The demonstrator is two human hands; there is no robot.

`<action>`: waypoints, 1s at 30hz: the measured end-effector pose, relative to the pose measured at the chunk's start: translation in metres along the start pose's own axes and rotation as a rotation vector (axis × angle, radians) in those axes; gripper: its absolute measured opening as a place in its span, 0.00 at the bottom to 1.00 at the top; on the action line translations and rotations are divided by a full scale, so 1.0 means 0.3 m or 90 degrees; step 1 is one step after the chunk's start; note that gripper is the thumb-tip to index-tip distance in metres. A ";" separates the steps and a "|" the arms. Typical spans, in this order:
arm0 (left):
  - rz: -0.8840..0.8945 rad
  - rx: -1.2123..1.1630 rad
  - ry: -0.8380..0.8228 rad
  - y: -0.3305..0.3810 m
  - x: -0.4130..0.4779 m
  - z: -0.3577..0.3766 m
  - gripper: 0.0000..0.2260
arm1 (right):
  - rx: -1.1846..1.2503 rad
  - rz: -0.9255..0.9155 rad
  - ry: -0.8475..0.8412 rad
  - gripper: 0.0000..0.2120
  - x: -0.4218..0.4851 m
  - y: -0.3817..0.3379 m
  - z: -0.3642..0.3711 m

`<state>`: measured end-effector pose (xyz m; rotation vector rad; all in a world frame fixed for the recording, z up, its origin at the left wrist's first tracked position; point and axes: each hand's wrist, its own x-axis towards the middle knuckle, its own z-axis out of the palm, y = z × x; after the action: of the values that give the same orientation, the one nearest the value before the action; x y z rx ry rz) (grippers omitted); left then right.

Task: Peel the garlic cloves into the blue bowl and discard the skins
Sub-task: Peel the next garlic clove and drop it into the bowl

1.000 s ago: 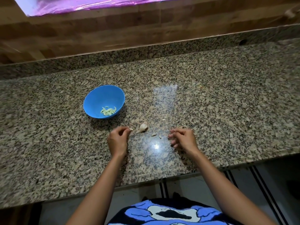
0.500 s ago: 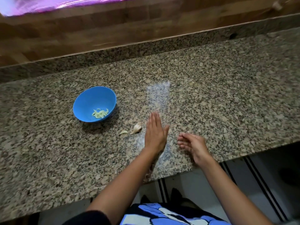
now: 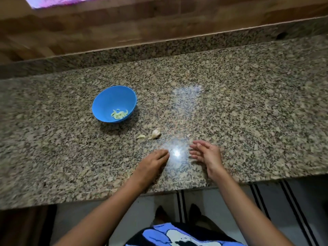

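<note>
Surface: speckled granite counter (image 3: 248, 103), brown-grey, running the full width. Two glare patches on it near centre, one between the hands. A raised granite ledge (image 3: 195, 45) runs along the far edge, with a wood-panelled wall (image 3: 124, 23) behind it. Below the near edge there is pale floor and a mat with dark stripes (image 3: 292, 210).

Task things: blue bowl (image 3: 106, 102) sits left of centre, upright, well apart from both hands. A small heap of peeled cloves (image 3: 119, 114) lies in its near-right part. Between the bowl and the hands, on bare granite, is an unpeeled clove (image 3: 155, 134). Just left of that is a smaller pale piece (image 3: 141, 136); clove or skin, cannot tell. A tiny pale scrap (image 3: 188, 135) lies just beyond the right hand's fingertips.

Hands: left hand (image 3: 154, 162) is palm down near the counter's near edge, fingers straight and close together, pointing right toward the glare. Contact with the stone looks likely but is not certain. Right hand (image 3: 206, 153) is tilted on its edge, fingers loosely spread and slightly bent, pointing left. Nothing visible in either hand.

Hard to read: the far wall is smeared by blur. A bright purple strip (image 3: 58, 1) at far left is cut off by the frame edge. A dark spot (image 3: 281, 35) on the ledge at far right is unidentifiable. Blue, black and white printed clothing (image 3: 177, 235) is cut off at the bottom.
</note>
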<state>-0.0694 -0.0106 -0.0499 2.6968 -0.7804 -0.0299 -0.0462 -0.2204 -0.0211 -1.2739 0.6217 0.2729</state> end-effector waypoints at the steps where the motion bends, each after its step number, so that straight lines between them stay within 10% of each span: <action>1: 0.010 0.028 0.032 -0.008 -0.024 0.007 0.16 | -0.019 -0.005 -0.013 0.07 0.002 0.008 0.013; 7: -0.145 0.013 0.091 0.018 0.007 0.007 0.07 | -0.094 -0.024 -0.096 0.07 -0.019 0.054 0.095; 11: -0.707 -0.729 0.283 0.035 -0.002 -0.095 0.06 | -0.148 -0.040 -0.171 0.07 -0.058 0.093 0.181; 16: -0.799 -1.323 0.666 -0.038 -0.376 -0.205 0.12 | -0.240 -0.035 -0.346 0.09 -0.198 0.186 0.380; 22: -0.815 -1.289 1.098 -0.025 -1.015 -0.278 0.11 | -0.361 0.048 -0.600 0.11 -0.546 0.484 0.746; 30: -0.816 -1.150 1.442 0.069 -1.850 -0.217 0.06 | -0.433 0.130 -0.668 0.06 -1.152 1.000 1.088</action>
<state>-0.5443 0.2830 -0.0213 0.0243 1.1265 0.9996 -0.3891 0.2251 -0.0127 -1.4699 -0.2922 1.3000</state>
